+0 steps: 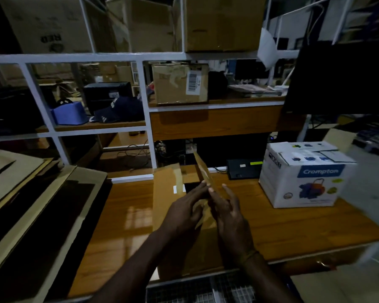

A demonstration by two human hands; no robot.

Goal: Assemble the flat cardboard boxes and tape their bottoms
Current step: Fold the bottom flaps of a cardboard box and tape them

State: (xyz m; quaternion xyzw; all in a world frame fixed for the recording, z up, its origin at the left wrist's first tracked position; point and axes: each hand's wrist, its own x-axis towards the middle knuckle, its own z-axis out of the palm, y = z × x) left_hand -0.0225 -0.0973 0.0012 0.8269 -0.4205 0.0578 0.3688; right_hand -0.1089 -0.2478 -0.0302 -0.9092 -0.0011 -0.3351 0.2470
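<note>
A brown cardboard box (169,206) stands on the wooden table (293,226) right in front of me, its flaps up and its dark inside showing near the far end. One flap (202,169) stands upright along the middle. My left hand (184,212) and my right hand (229,217) meet at the near end of that flap, fingers straight and touching it from either side. No tape is visible.
A white Crompton box (304,178) sits on the table to the right, with a small black device (244,169) behind it. Flat cardboard sheets (31,193) are stacked at the left. White shelving (147,110) with boxes, a cap and a blue container rises behind.
</note>
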